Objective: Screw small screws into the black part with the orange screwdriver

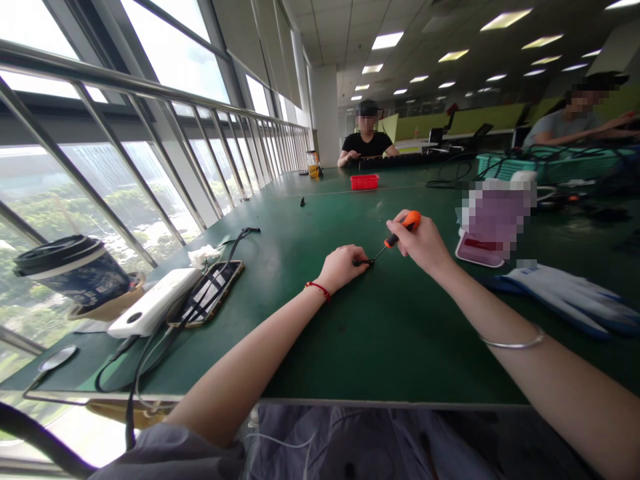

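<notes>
My right hand (423,243) is wrapped round a screwdriver (411,220) with an orange and black handle. Its metal shaft slants down to the left, and the tip meets a small black part (369,262) on the green table (310,347). With fingers bent and pinched, my left hand (343,265) holds that black part against the tabletop. The part is too small and too covered by fingers to name its kind. A red cord bracelet (320,289) circles the left wrist, a silver bangle (515,341) the right forearm.
Left lie a phone (213,293), a white power bank (153,303), cables and a lidded cup (75,270) beside the railing. Gloves (565,293) and a partly blurred pink tray (483,250) are right. Farther off are a red box (365,182), a green basket (550,167) and two people.
</notes>
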Motion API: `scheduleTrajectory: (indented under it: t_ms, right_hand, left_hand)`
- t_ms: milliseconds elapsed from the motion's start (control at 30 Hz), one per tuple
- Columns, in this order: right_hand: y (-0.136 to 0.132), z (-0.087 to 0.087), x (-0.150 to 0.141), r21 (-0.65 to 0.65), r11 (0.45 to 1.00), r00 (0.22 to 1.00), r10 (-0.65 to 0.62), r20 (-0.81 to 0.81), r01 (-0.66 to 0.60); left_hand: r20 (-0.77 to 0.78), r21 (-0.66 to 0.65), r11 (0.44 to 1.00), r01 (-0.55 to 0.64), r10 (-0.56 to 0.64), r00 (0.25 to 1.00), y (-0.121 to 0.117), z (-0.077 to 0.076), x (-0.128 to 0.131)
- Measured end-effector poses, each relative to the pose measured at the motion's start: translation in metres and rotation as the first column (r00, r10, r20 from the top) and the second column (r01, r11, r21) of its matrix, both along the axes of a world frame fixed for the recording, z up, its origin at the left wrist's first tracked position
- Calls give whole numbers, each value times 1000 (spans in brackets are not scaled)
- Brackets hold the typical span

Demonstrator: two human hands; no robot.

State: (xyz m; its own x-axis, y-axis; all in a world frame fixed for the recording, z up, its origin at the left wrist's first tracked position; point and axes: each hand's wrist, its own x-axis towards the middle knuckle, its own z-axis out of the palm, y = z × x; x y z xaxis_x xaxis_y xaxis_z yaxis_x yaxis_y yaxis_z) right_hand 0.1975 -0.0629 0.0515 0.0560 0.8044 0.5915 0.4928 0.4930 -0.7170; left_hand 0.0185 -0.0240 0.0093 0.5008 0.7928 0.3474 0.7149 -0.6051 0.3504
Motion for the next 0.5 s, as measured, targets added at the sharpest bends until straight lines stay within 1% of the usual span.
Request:
scheduleTrajectory:
  t_ms: [33, 100, 167, 233, 300, 367, 500]
  right_hand:
    - [-2, 1, -1, -29, 999, 999, 33, -18, -33]
    - [-6, 2, -2, -37, 999, 1000, 18, -17, -19]
    - [-7, 2, -3, 14, 997, 997, -74, 20, 74]
    - [-5, 2, -3, 92, 981, 984, -176, 39, 172]
    - [-4, 1, -2, 162, 960, 971, -238, 33, 230]
    - [-3, 1, -2, 200, 950, 966, -254, 39, 242]
    - [-7, 4, -3, 217, 951, 964, -246, 97, 221]
  left_hand:
    - [-1, 5, 1000, 6, -6, 1000, 1, 0, -1]
    - [-6, 13, 999, 29, -29, 1000, 2, -1, -2]
    - [-13, 30, 998, 60, -60, 998, 3, -2, -2]
    - [-23, 53, 995, 83, -82, 996, 3, -1, -2]
    - [-35, 64, 994, 91, -89, 995, 2, 0, -2]
    - [-43, 60, 995, 84, -82, 996, 1, 1, -2]
    - [-46, 45, 998, 51, -49, 998, 2, 1, -3]
